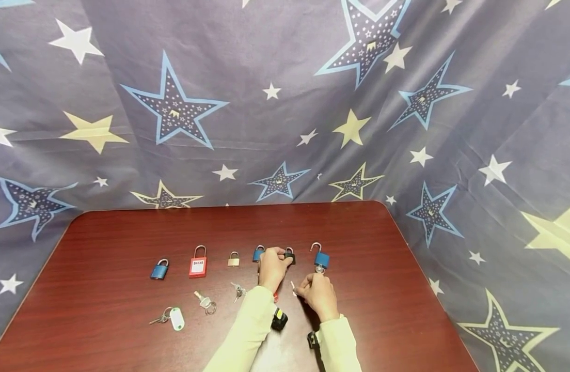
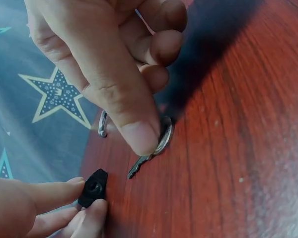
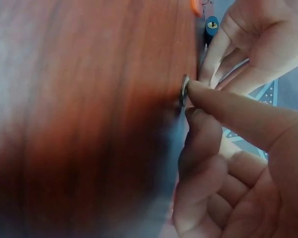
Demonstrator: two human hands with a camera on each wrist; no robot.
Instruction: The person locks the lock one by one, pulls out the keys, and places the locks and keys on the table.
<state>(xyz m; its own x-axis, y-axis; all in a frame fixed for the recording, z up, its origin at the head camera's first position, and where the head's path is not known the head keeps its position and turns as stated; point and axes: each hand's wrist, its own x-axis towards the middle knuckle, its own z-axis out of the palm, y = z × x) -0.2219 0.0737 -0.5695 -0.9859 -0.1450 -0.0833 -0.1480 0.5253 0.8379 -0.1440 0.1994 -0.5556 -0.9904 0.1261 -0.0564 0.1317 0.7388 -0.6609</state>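
My left hand pinches a black padlock between thumb and fingers, its silver shackle pointing to the far side. In the left wrist view the keyhole end of the black padlock faces the camera. Nearer to me and to the right, my right hand pinches a small key with a metal ring by it. The key's blade points out past the thumb, apart from the padlock. Just beyond the right hand lies a blue padlock with its shackle swung open and a metal ring at its lower end.
Left of the hands lie another blue padlock, a brass padlock, a red padlock and a far-left blue padlock. Nearer are loose keys, a key with ring and keys with a green-white tag. A star-patterned curtain hangs behind the table.
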